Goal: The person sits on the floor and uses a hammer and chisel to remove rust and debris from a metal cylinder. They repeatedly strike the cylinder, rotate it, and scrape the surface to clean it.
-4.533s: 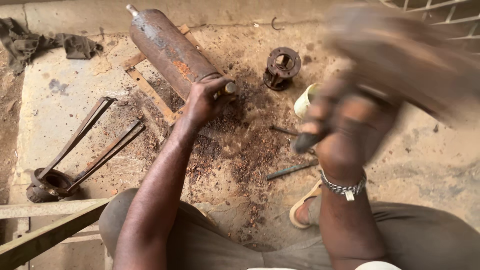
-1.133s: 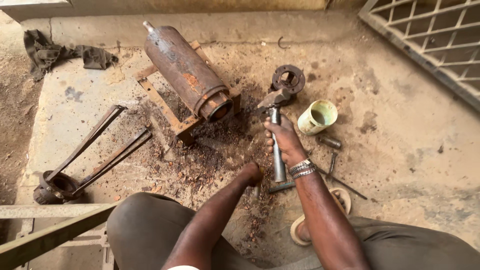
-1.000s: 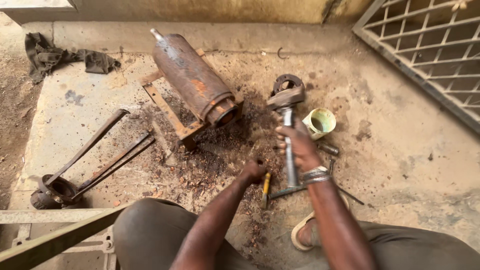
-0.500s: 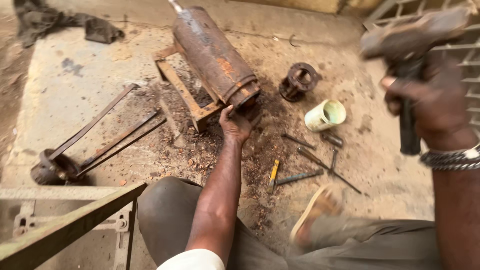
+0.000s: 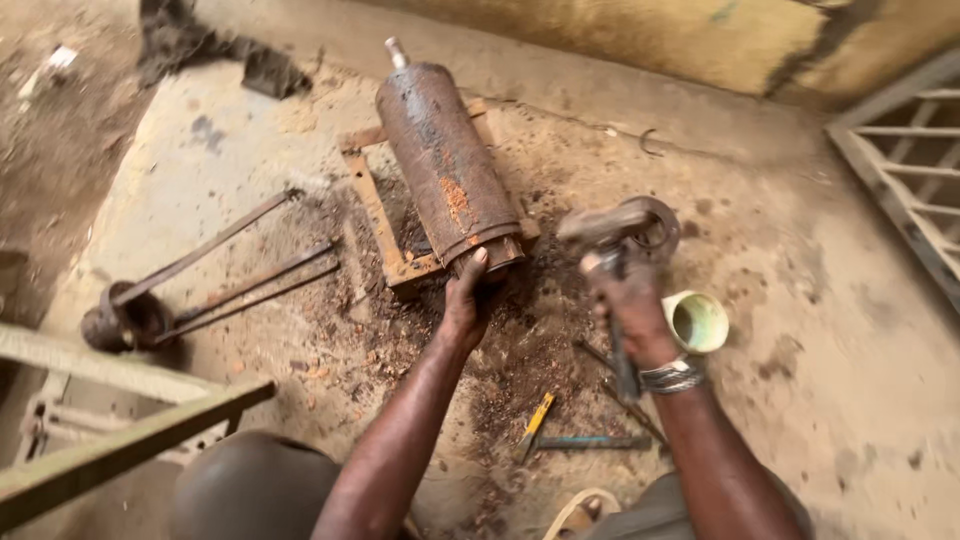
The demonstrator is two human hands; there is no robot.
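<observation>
No packages, labels, signs (or screens).

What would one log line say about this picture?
left hand: on open end of rusty cylinder | right hand: grips hammer | pale cup: beside

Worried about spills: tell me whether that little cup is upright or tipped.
Tipped: the pale green cup lies on its side, mouth facing the camera, beside the right hand.

Bare arms, one banded wrist

The person is wearing no sleeves; the left hand [image 5: 466,305] is showing bare, while silver metal bangles are circling the wrist below the right hand [image 5: 632,305], and dark trousers are covering the knees.
</observation>
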